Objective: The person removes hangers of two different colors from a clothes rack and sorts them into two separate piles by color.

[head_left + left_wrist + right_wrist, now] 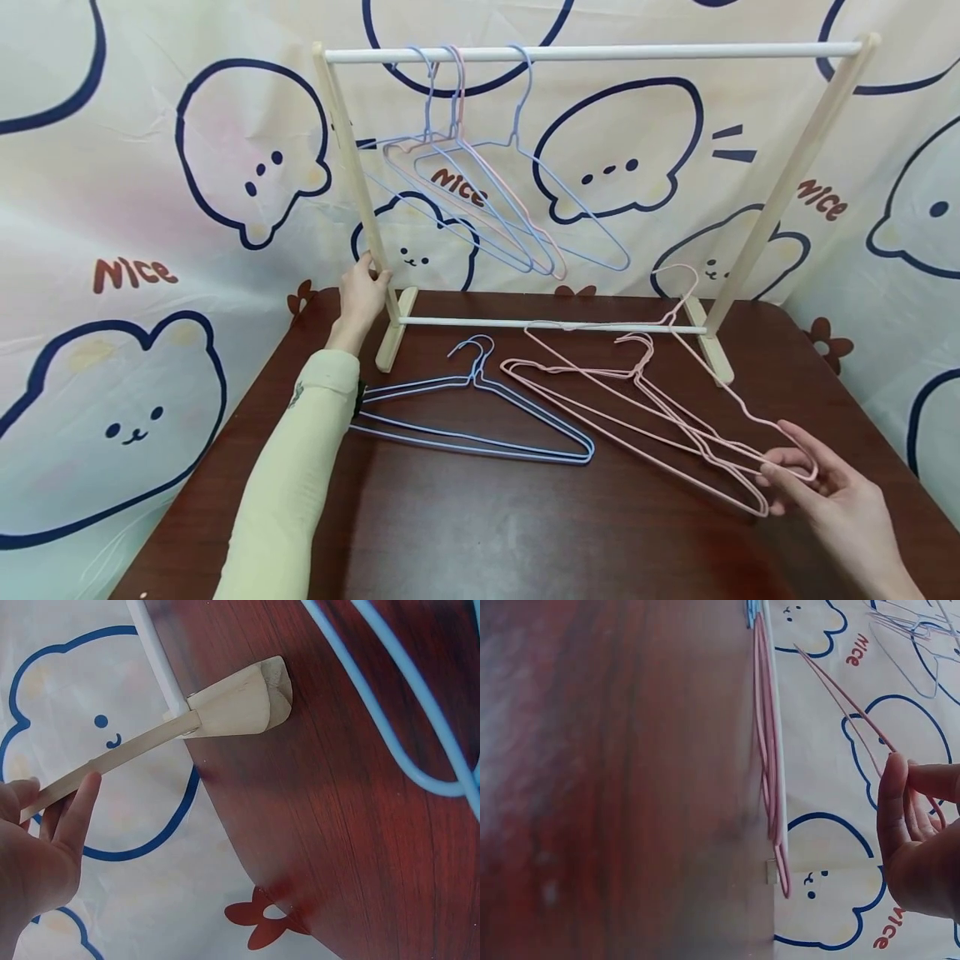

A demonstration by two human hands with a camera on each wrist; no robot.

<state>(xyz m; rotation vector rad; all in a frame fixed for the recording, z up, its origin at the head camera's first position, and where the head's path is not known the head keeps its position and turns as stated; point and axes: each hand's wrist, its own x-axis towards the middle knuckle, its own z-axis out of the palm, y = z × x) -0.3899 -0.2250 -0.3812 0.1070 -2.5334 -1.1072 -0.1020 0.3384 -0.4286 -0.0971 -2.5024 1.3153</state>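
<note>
Three hangers already hang on the top rail of the wooden rack, bunched toward its left post, two blue and one pink as far as the tangle lets me tell. That rack stands at the back of the dark tabletop, in front of a cartoon-bear backdrop. Below the rack, toward the front, lie the blue hangers, seemingly two stacked, just right of the left foot. Right of them sits a loose pile of pink hangers, its hooks reaching back to the rack's lower crossbar.

One pink hanger is tilted up out of that pile, its hook raised beside the rack's right foot. The right hand pinches its lower corner between thumb and fingertips, a light grip, with the other fingers loosely spread; the right wrist view shows the wire passing behind the thumb. The left hand curls around the rack's left post low down, steadying it.

By my reading, the step in hand is lifting the next pink hanger free. The next move calls for drawing it clear without dragging its neighbours, then turning the hook toward the open stretch of rail right of the hung ones.
</note>
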